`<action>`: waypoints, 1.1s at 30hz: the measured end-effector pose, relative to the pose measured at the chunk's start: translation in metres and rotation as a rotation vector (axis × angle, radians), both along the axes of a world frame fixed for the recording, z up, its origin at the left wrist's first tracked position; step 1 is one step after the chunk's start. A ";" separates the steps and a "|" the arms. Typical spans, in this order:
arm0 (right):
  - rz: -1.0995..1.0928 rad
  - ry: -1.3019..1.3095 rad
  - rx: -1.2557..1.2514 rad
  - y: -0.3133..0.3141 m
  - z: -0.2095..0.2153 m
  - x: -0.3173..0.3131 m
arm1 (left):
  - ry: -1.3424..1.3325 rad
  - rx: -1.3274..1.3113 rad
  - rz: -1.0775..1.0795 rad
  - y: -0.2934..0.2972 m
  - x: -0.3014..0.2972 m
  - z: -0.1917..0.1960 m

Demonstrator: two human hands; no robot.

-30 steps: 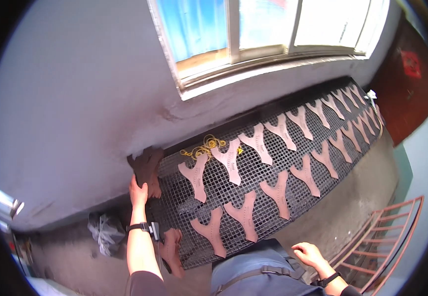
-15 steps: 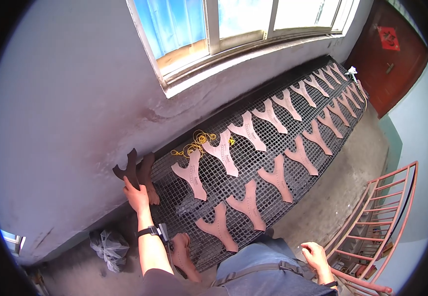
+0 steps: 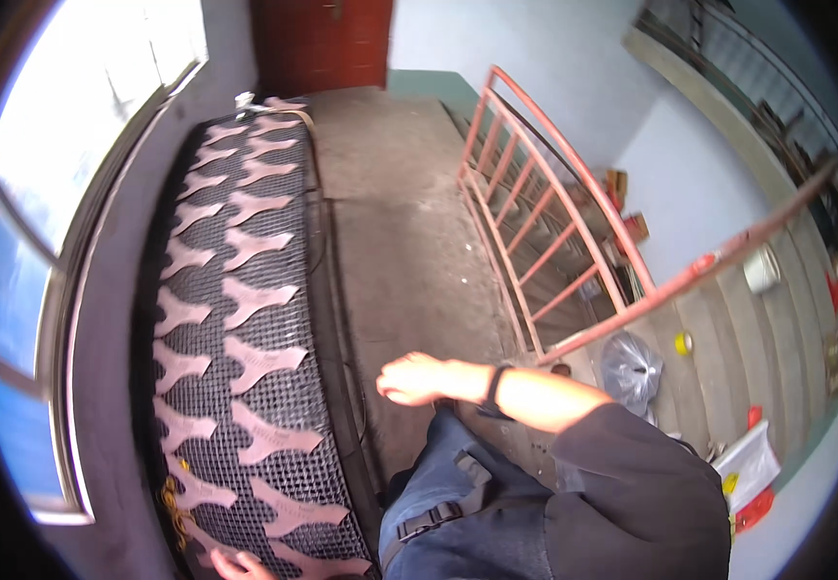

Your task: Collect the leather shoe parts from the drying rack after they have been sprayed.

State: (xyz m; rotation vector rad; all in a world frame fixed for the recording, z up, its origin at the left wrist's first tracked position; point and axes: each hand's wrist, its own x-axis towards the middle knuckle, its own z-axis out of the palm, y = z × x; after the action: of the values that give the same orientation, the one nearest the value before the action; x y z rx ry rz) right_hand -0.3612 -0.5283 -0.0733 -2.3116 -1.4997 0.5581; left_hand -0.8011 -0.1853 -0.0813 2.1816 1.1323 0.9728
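Observation:
A long black mesh rack (image 3: 315, 464) runs away from me on the left, with two rows of pinkish-brown, flat, Y-shaped pieces, perhaps leather. My left hand (image 3: 242, 566) shows only in part at the lower edge, over the near end of the rack. Its visible fingers are apart beside a near Y-shaped piece (image 3: 214, 537), with nothing seen in them. In front of my body, my right hand (image 3: 412, 379) hangs above the floor, fingers loosely curled in and holding nothing.
A spray gun (image 3: 245, 102) with a hose sits at the rack's far end, near a red-brown door (image 3: 322, 43). Yellow cord (image 3: 173, 503) lies along the wall side. To the right are a red railing (image 3: 574, 184), stairs (image 3: 728, 329) and a clear plastic bag (image 3: 629, 370).
My view has swung right, toward the door and stairs. The dark Y-shaped piece formerly in my left hand is out of sight. My right arm now reaches across in front of me.

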 end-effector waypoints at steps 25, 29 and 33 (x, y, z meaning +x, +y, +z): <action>-1.708 1.281 -0.263 -0.404 -0.270 0.152 | 0.903 -0.697 -0.701 -0.167 0.422 -0.156; -1.896 1.518 -0.034 -0.446 -0.232 0.146 | 1.319 -0.912 -0.791 -0.161 0.435 -0.219; -1.878 1.394 0.031 -0.407 -0.191 0.233 | 1.304 -0.886 -0.825 -0.146 0.548 -0.222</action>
State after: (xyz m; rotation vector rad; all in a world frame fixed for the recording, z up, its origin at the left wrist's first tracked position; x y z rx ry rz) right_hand -0.1281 -0.9355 -0.2648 -1.4371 1.1611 0.9490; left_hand -0.2531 -0.3317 -0.3036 1.9643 0.6493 -1.2405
